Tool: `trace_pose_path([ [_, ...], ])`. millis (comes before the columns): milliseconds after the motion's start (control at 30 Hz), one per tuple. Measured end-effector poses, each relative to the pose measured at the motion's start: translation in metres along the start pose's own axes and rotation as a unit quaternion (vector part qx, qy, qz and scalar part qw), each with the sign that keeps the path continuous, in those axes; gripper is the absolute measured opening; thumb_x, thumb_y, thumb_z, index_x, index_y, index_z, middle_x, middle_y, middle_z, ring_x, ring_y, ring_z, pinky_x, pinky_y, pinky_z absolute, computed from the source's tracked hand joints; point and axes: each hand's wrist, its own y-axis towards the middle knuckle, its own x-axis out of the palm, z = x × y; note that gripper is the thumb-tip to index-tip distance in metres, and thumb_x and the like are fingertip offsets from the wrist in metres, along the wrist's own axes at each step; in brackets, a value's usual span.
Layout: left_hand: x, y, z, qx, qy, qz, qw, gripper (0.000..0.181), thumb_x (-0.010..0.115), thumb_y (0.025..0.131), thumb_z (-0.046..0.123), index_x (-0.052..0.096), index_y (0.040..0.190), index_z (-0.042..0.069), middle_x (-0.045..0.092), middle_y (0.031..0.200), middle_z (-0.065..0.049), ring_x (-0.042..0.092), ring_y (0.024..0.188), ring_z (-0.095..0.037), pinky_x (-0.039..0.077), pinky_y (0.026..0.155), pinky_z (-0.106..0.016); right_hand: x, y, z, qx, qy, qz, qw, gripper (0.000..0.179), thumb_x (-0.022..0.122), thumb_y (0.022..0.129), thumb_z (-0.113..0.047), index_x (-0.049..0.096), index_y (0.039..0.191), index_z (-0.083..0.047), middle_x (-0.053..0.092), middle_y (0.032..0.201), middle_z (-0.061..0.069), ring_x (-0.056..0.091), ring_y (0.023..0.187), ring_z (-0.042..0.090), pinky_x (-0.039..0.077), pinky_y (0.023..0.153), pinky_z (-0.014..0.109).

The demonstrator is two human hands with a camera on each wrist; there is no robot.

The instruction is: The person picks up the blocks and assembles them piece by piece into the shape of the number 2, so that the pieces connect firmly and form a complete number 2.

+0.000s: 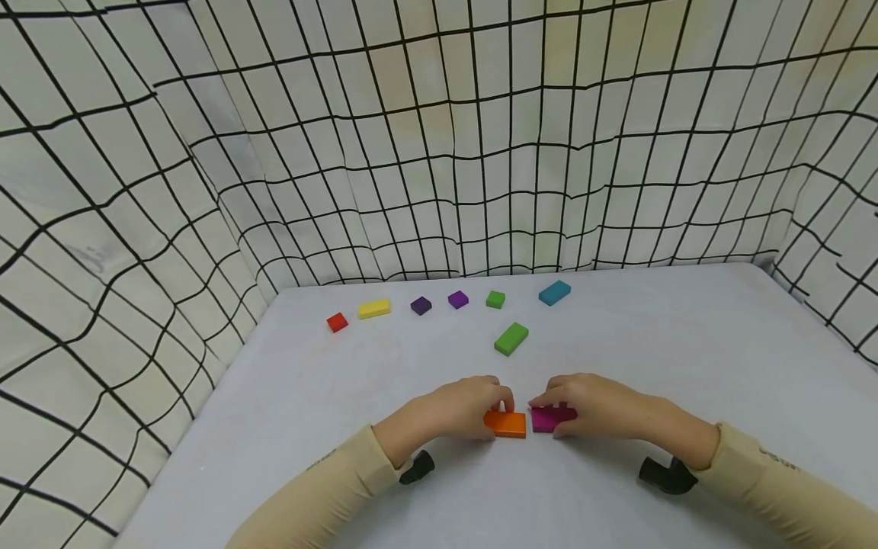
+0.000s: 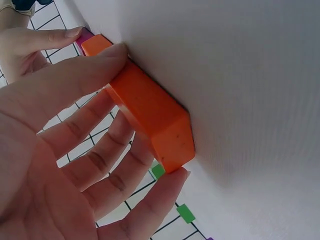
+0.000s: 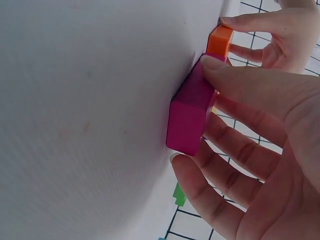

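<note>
Near the front middle of the white table, my left hand [image 1: 461, 408] grips an orange block [image 1: 509, 425] between the thumb on its near side and the fingers on its far side. Just to the right, my right hand [image 1: 595, 406] holds a magenta block [image 1: 549, 419] in the same way. A narrow gap parts the two blocks' ends in the head view. The left wrist view shows the thumb on the long face of the orange block [image 2: 152, 107] and the little finger at its end. In the right wrist view the thumb lies on the magenta block [image 3: 190, 110].
Beyond the hands lies a light green block [image 1: 511, 338]. Farther back stand a red block [image 1: 337, 322], a yellow block [image 1: 373, 308], a dark purple block [image 1: 421, 306], a purple block [image 1: 458, 300], a small green block [image 1: 495, 300] and a blue block [image 1: 554, 293]. Black netting [image 1: 456, 158] surrounds the table.
</note>
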Motion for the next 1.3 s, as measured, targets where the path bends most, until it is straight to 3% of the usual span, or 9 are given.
trace_pose_path([
  [367,-0.014,-0.009,-0.013,-0.013,-0.026,-0.008,0.9995,0.036,0.085,0.086,0.018,0.071,0.119,0.019,0.063,0.105,0.004,0.058,0.096,-0.012,0.052,0.079,-0.023,-0.009,-0.007,0.009,0.009,0.023,-0.012,0.9996,0.049,0.089,0.081,-0.03,0.075,0.125,-0.014,0.063,0.098,-0.013,0.058,0.089,0.008,0.054,0.075,0.024],
  [733,-0.012,-0.018,-0.026,0.001,-0.046,-0.007,0.9989,0.031,0.085,0.086,0.018,0.071,0.114,0.019,0.063,0.097,0.009,0.057,0.094,-0.011,0.051,0.082,-0.027,-0.011,-0.017,0.016,0.014,0.024,-0.024,0.9993,0.043,0.088,0.082,-0.025,0.076,0.122,-0.013,0.063,0.099,-0.014,0.056,0.086,0.005,0.053,0.074,0.023],
  [1000,-0.012,-0.016,-0.027,0.014,-0.041,-0.005,0.999,0.028,0.085,0.086,0.018,0.071,0.111,0.019,0.062,0.095,0.009,0.055,0.092,-0.011,0.05,0.079,-0.026,-0.011,-0.018,0.016,-0.009,0.018,-0.016,0.9997,0.041,0.087,0.083,-0.023,0.076,0.121,-0.013,0.063,0.099,-0.012,0.057,0.086,0.006,0.054,0.074,0.025],
  [1300,-0.011,-0.015,-0.025,0.013,-0.036,-0.008,0.9992,0.028,0.085,0.087,0.019,0.071,0.111,0.018,0.061,0.094,0.009,0.055,0.091,-0.01,0.05,0.079,-0.025,-0.009,-0.015,0.013,0.001,0.031,-0.029,0.9991,0.039,0.086,0.084,-0.021,0.076,0.122,-0.015,0.062,0.099,-0.014,0.057,0.088,0.006,0.054,0.076,0.024],
])
